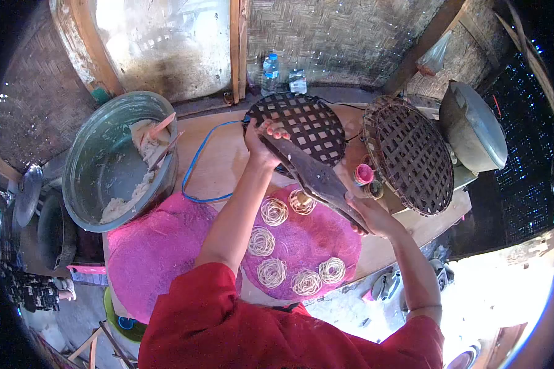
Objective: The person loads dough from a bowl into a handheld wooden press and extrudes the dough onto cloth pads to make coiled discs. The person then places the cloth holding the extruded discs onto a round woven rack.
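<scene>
The table [218, 150] is carrying nearly everything, which is probably why so much is crowding within arm's reach. The tub [74, 184] is sitting by its left end, and its high wall is seemingly keeping the dough [128, 198] together; two sticks are leaning in the dough, handles up, likely so they are easy to grab. Two pink mats are spreading along the near edge: the left mat [157, 261] is lying beside the tub, while the right mat [294, 251] is resting in front of the person, presumably as a clean bed. The right rack [409, 154] is standing tilted near the pot [468, 129], perhaps to save room, and the far rack [298, 126] is lying beyond the hands. The board [319, 175] is slanting above the right mat, between the two hands. The left hand [262, 142] is closing around its far end, the fingers curling over the edge, and the right hand [370, 216] is clasping its near end; gripping both ends is likely keeping it steady. Six nests [271, 273] of pale strands are lying apart on the right mat, maybe so they are not sticking together. One nest is sitting right by the board, with a pale lump above it that I cannot make out.
</scene>
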Demonstrator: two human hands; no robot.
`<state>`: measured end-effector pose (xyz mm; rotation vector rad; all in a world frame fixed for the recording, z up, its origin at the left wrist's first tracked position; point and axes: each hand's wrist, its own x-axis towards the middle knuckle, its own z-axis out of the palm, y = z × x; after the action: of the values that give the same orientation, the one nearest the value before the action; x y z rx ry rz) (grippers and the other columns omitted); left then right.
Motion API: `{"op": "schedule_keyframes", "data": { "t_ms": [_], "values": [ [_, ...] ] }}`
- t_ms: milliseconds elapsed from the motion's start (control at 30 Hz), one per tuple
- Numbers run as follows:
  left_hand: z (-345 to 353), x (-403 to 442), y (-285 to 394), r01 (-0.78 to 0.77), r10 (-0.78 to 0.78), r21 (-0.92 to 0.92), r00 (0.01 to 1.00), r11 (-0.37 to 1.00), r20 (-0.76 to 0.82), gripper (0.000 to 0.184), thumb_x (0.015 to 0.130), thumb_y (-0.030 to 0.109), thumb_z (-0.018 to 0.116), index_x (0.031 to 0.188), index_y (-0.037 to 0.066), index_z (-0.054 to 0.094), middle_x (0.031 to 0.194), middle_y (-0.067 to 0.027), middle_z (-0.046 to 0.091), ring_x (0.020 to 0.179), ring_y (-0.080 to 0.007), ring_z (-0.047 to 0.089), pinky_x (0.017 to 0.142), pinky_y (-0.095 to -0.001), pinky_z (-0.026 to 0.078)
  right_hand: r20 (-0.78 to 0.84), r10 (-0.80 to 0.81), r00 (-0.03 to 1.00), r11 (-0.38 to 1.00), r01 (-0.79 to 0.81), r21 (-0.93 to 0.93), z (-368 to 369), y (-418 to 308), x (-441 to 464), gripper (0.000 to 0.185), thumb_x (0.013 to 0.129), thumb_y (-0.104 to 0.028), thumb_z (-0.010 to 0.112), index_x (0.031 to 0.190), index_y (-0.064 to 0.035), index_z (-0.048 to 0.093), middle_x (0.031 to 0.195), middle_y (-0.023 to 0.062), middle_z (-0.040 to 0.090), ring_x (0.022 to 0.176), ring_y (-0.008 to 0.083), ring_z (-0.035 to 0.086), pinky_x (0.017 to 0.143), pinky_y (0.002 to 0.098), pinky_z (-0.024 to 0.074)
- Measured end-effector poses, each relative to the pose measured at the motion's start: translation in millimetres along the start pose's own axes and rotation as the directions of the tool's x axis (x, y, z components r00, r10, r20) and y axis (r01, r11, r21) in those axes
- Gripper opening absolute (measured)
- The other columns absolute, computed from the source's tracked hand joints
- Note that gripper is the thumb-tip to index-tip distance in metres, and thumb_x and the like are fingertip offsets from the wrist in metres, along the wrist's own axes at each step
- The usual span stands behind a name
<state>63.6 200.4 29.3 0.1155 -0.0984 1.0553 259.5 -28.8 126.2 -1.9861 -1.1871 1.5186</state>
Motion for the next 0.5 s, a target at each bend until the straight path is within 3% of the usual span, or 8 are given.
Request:
{"op": "schedule_keyframes", "data": {
  "t_ms": [33,67,167,233,300,367,433,500],
  "values": [
    [-3,-4,-3,0.032,-0.03,-0.053,0.999,0.998,0.045,0.048,0.093,0.051,0.025,0.063,0.017,0.042,0.052,0.0035,0.042,0.05,-0.0158,0.048,0.057,-0.0349,0.042,0.007,0.033,0.999,0.999,-0.033,-0.006,-3,-3,-6,0.059,0.088,-0.061,0.044,0.088,-0.0042,0.059,0.058,0.0029,0.055,0.045,0.0099,0.052,0.04,0.0242,0.0393],
    [-4,-7,-13,-0.082,0.084,0.054,0.996,0.995,-0.04,0.044,0.094,0.04,0.026,0.06,0.018,0.043,0.051,0.0047,0.046,0.048,-0.0133,0.053,0.057,-0.0326,0.046,0.015,0.068,0.998,0.998,-0.068,-0.014,-5,-4,-9,0.059,0.088,-0.061,0.044,0.088,-0.0041,0.059,0.058,0.0025,0.055,0.045,0.0096,0.051,0.039,0.0242,0.039],
    [-14,-1,-25,-0.089,0.093,0.042,0.988,0.995,-0.125,0.045,0.094,0.041,0.026,0.06,0.018,0.044,0.051,0.0043,0.046,0.048,-0.0135,0.051,0.057,-0.0331,0.045,0.006,0.061,0.998,0.995,-0.06,-0.08,-17,11,6,0.061,0.088,-0.062,0.043,0.089,-0.0041,0.059,0.056,0.0019,0.053,0.044,0.0097,0.05,0.039,0.0241,0.0384],
    [-26,8,-19,-0.046,0.044,-0.026,0.996,0.999,-0.074,0.046,0.094,0.042,0.026,0.059,0.018,0.044,0.05,0.004,0.045,0.048,-0.0136,0.05,0.056,-0.0338,0.045,-0.02,0.015,1.0,0.995,-0.017,-0.096,-15,32,32,0.062,0.088,-0.063,0.042,0.089,-0.0042,0.06,0.056,0.0022,0.053,0.044,0.0101,0.05,0.04,0.0243,0.0387],
    [-41,15,-7,-0.011,0.011,-0.009,1.0,1.0,0.026,0.048,0.094,0.045,0.028,0.056,0.018,0.043,0.05,0.0037,0.045,0.048,-0.014,0.049,0.056,-0.0345,0.044,-0.042,-0.038,0.998,0.993,0.033,-0.111,-7,39,47,0.063,0.088,-0.064,0.041,0.09,-0.0043,0.06,0.056,0.0024,0.053,0.044,0.0104,0.05,0.04,0.0245,0.039],
    [-51,15,8,-0.028,0.027,0.039,0.999,0.999,0.019,0.05,0.094,0.045,0.032,0.053,0.018,0.041,0.05,0.0032,0.047,0.047,-0.0143,0.051,0.057,-0.0334,0.045,-0.055,-0.016,0.998,0.998,0.012,-0.065,12,35,56,0.064,0.088,-0.065,0.039,0.092,-0.0046,0.06,0.058,0.0035,0.053,0.045,0.0108,0.051,0.041,0.0248,0.0401],
    [-57,10,21,-0.018,0.012,0.069,0.997,0.997,0.083,0.048,0.091,0.054,0.035,0.058,0.019,0.039,0.051,0.0036,0.043,0.05,-0.0139,0.048,0.058,-0.0321,0.042,-0.033,-0.029,0.999,0.997,0.026,-0.068,21,32,56,0.066,0.087,-0.066,0.039,0.097,-0.0041,0.058,0.062,0.0046,0.056,0.049,0.0111,0.053,0.043,0.0247,0.042],
    [-37,0,26,0.002,-0.008,0.071,0.996,0.997,0.091,0.047,0.09,0.054,0.036,0.058,0.019,0.04,0.051,0.0041,0.042,0.051,-0.0133,0.048,0.06,-0.0321,0.042,0.103,-0.014,0.995,0.998,0.008,0.059,25,34,54,0.064,0.089,-0.064,0.038,0.102,-0.0038,0.056,0.065,0.0048,0.057,0.052,0.0113,0.054,0.045,0.0243,0.0432]
  ]
}}
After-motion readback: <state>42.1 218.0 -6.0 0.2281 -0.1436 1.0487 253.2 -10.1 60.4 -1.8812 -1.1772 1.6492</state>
